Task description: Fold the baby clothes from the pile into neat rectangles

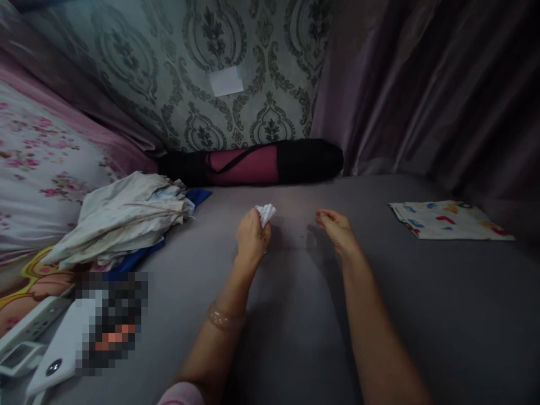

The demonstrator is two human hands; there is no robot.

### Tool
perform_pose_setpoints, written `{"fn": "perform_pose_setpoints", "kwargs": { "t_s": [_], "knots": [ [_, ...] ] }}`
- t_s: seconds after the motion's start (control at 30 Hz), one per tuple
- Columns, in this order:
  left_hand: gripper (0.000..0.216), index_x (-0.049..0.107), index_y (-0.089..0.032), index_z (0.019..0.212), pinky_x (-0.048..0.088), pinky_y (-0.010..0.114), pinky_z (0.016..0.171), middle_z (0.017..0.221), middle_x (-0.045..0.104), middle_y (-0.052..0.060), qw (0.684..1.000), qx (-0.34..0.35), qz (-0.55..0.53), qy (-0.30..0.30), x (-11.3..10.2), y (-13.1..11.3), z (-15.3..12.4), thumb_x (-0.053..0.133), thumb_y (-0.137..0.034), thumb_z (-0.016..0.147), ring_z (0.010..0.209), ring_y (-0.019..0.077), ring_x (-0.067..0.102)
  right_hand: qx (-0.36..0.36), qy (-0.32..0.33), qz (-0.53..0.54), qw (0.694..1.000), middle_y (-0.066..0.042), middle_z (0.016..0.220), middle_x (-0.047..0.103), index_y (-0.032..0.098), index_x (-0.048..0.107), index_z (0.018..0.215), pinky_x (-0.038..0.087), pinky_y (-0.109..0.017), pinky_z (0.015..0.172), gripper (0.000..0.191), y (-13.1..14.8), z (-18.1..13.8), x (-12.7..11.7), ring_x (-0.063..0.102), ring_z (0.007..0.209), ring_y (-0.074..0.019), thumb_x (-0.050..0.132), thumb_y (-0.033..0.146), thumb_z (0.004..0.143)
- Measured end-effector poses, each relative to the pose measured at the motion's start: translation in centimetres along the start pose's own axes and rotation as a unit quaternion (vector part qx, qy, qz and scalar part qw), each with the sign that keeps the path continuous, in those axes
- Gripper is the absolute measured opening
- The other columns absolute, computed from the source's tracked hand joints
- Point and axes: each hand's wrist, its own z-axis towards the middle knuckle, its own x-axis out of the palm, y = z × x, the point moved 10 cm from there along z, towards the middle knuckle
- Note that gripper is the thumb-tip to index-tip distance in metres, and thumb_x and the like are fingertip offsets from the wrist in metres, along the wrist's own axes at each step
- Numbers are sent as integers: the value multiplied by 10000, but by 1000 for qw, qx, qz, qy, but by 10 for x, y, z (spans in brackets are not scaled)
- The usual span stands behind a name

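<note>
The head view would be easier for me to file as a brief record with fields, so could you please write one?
Left hand: gripping a small white bunched cloth
Left wrist: bracelet
Right hand: fingers curled in, nothing visibly held, apart from the white cloth
Surface: grey sheet
Far right: folded patterned cloth, lying flat
Left: heap of pale fabric
Lower left: power strip
Back: long black and dark pink bag, before a patterned wall
</note>
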Motion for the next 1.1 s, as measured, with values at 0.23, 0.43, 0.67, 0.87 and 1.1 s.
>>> {"fn": "perform_pose_setpoints", "kwargs": {
  "t_s": [0.23, 0.43, 0.67, 0.87, 1.1],
  "knots": [
    [200, 514, -160, 1018, 471, 332, 776, 959, 653, 122, 996, -1, -59, 70, 48, -36, -15, 540, -234, 834, 901, 240, 625, 24, 4, 22, 999, -76, 904, 695, 168, 659, 887, 483, -260, 728, 150, 3, -4, -3, 661, 821, -156, 560, 242, 801],
    [236, 532, -154, 1037, 472, 332, 808, 1002, 647, 123, 987, 64, -61, 131, 77, -65, -34, 587, -236, 823, 964, 237, 609, 40, 4, 18, 999, -65, 893, 697, 171, 649, 852, 477, -226, 678, 119, 4, -8, -6, 660, 763, -131, 540, 210, 822],
    [337, 601, -157, 1103, 418, 376, 992, 1163, 633, 118, 978, 176, -111, 9, 43, -77, -19, 341, -334, 981, 1185, 221, 530, 49, -1, 28, 998, -56, 910, 703, 176, 644, 862, 484, -211, 648, 107, -2, -6, -14, 661, 733, -116, 546, 194, 823],
    [584, 402, -69, 1404, 180, 481, 1158, 1483, 386, 155, 956, 269, 67, 94, 88, -82, -38, 279, -453, 981, 1426, 292, 219, 50, -4, 24, 998, -63, 897, 705, 180, 647, 878, 493, -214, 662, 116, -4, -6, -18, 669, 775, -130, 554, 223, 824],
    [643, 344, -73, 1445, 197, 445, 1157, 1477, 394, 156, 944, 260, 75, 191, 122, -80, -51, 243, -501, 976, 1394, 275, 307, 62, 6, 6, 998, -60, 928, 700, 186, 631, 902, 481, -194, 638, 118, -5, -9, -15, 669, 782, -123, 542, 231, 838]
  ]
}}
